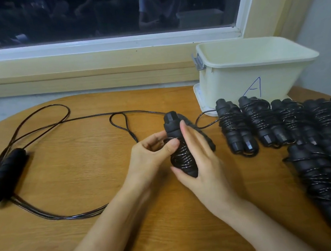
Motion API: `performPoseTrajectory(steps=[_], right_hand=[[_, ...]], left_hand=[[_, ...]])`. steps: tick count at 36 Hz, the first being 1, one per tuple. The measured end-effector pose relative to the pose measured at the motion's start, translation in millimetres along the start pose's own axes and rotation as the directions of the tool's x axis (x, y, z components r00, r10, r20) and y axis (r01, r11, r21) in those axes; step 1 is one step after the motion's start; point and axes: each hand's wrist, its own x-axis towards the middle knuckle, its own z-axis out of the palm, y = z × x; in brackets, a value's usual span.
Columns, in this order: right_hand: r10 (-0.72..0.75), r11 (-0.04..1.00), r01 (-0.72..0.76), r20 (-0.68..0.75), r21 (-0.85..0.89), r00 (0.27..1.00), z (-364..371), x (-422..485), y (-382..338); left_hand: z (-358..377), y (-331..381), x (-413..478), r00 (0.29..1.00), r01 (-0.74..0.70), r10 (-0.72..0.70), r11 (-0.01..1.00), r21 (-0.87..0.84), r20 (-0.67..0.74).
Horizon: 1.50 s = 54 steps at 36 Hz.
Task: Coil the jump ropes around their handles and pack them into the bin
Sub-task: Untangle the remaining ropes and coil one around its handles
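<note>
Jump rope handles [171,124] point toward the worktop's far edge, right hand [203,162] gripping them, left hand [153,153] pinching the coil [181,156] (bin [237,81] far-right).

Your left hand [153,153] and right hand [201,162] are bare. So are your left forearm [109,223] and right forearm [262,221], down to the lower edge of the view. Your fingers are slim and the left thumbnail [169,148] is cut short. In the dark window glass [67,15] a dim reflection [156,5], seemingly yours, wears a pale short-sleeved top; more cannot be made out.
</note>
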Motion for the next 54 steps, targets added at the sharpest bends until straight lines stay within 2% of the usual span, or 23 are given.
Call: performPoseTrajectory(steps=[13,23,27,31,36,40,54], right_hand=[[0.025,0.963,-0.032,0.029,0.267,0.999,-14.0,4.6,8.8],[0.079,0.859,-0.129,0.121,0.496,0.99,-23.6,10.5,3.4],[0.08,0.847,-0.134,0.126,0.514,0.989,-23.3,10.1,3.0],[0.097,0.859,-0.142,0.116,0.491,0.988,-19.6,9.5,2.3],[0.092,0.915,-0.123,0.099,0.383,0.991,-17.8,10.2,9.1],[0.062,0.94,-0.098,0.119,0.327,0.991,-13.5,8.2,8.1],[0.085,0.996,-0.084,0.184,-0.013,0.979,-15.4,7.7,10.2]], left_hand=[[-5.0,8.7,3.2,0.996,0.069,-0.067,0.997,-0.04,0.059],[-12.0,9.1,5.8,0.98,0.183,-0.177,0.981,-0.067,0.086],[-12.8,9.8,6.6,0.976,0.203,-0.191,0.972,-0.122,0.108],[-9.5,10.6,5.7,0.978,0.207,-0.201,0.968,-0.141,0.057],[-8.6,11.8,6.4,0.974,0.185,-0.204,0.968,-0.172,-0.099],[-4.4,9.8,5.7,0.969,0.154,-0.177,0.979,-0.136,-0.171],[1.6,7.8,0.1,0.972,0.108,-0.126,0.989,-0.102,-0.2]])
